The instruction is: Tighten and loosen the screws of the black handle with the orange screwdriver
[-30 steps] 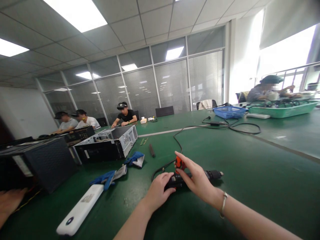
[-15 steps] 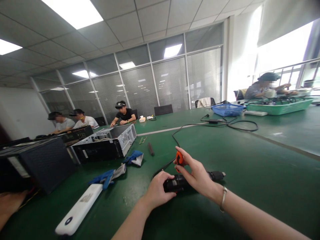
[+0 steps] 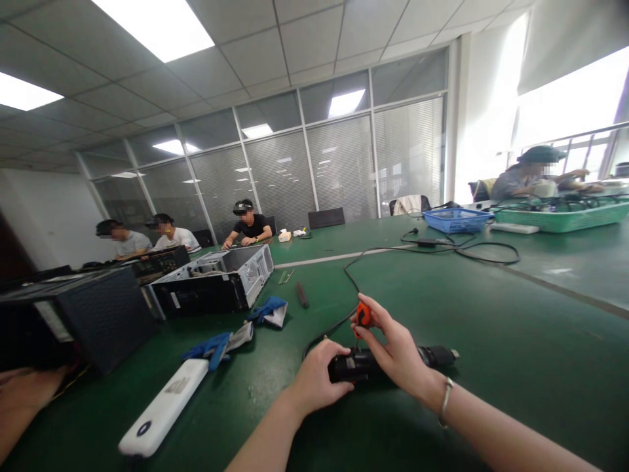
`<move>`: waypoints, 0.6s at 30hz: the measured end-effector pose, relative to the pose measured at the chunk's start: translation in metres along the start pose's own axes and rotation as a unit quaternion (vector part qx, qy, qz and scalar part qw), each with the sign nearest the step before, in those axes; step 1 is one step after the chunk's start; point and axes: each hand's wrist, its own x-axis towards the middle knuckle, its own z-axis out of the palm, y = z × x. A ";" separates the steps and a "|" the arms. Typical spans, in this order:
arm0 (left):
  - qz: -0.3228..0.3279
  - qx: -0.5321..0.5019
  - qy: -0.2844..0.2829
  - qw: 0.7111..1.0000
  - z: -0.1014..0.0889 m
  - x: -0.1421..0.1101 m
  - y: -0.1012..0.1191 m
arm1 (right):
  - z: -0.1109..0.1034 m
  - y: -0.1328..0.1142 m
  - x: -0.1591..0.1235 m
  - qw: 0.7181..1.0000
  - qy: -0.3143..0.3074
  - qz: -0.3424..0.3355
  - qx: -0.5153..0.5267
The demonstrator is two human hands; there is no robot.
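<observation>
A black corded power tool (image 3: 366, 364) lies on the green table, with a metal tip at its right end. My left hand (image 3: 319, 372) is closed round its left end, thumb and fingers on opposite sides of the body. Above the tool, my right hand (image 3: 393, 341) pinches the orange and black handle of a screwdriver (image 3: 363, 314). The screwdriver stands nearly upright, its thin shaft running down to the tool's body. Exactly where its tip meets the body is too small to make out.
Blue-grey gloves (image 3: 216, 347) and a white oblong device (image 3: 164, 408) lie to the left. Behind them stand an opened computer case (image 3: 201, 292) and a dark case (image 3: 105, 314). A black cable (image 3: 354, 259) runs toward a blue basket (image 3: 457, 219). Several people sit around the table.
The view has shifted slightly, so everything appears a little farther right. Both hands keep their holds on the power tool and the screwdriver, and more of the screwdriver's shaft shows.
</observation>
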 end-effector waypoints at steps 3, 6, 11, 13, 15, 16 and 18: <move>0.000 -0.002 0.003 1.000 0.001 0.000 -0.001 | 0.002 -0.003 0.000 0.999 -0.014 -0.002 -0.037; -0.002 -0.005 0.007 1.000 0.001 0.000 -0.001 | 0.002 -0.003 0.001 0.998 -0.010 0.003 -0.067; -0.014 -0.014 0.011 1.000 0.001 0.000 -0.002 | 0.003 0.000 -0.001 0.999 -0.003 0.008 -0.034; -0.019 -0.014 0.009 1.000 0.001 0.000 -0.003 | 0.004 0.000 -0.002 1.000 -0.014 0.008 -0.001; -0.018 -0.012 0.007 1.000 0.001 -0.001 -0.002 | 0.005 -0.001 -0.003 1.000 -0.017 0.011 0.023; -0.013 -0.010 0.005 1.000 0.001 -0.001 -0.002 | 0.006 -0.001 -0.004 0.999 -0.016 0.017 0.032; 0.002 -0.005 0.000 1.000 0.000 -0.001 -0.001 | 0.007 0.000 -0.004 0.998 -0.014 0.039 0.044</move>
